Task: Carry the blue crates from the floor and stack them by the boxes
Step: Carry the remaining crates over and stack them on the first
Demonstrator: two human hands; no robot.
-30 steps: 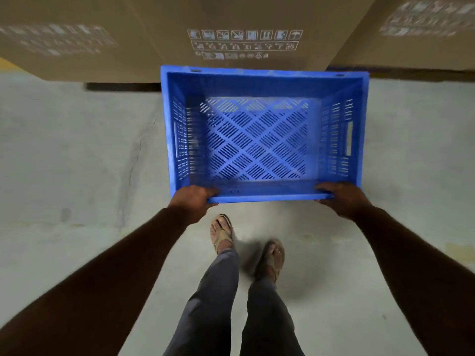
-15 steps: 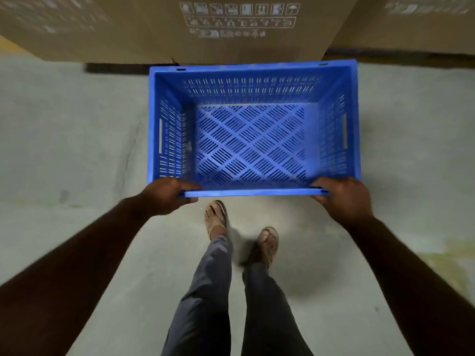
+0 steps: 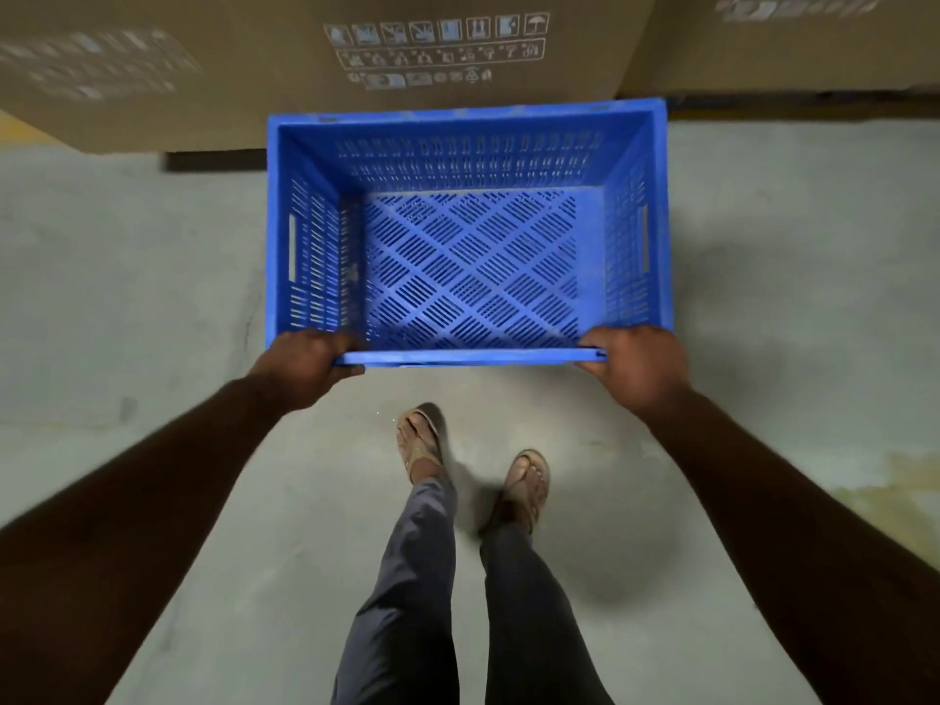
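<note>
Two hands grip the near rim of the blue crate (image 3: 470,256) in our head view: our left hand (image 3: 302,366) curls round the lower-left corner of the rim, our right hand (image 3: 636,366) round the lower-right corner. We hold the crate in the centre of the frame, open side up, its slotted bottom bare. Its far rim overlaps the foot of the large cardboard box (image 3: 407,68) across the top of the frame; whether they touch, we cannot tell. Below the crate, our sandalled feet (image 3: 422,440) stand on the grey concrete floor (image 3: 127,297).
</note>
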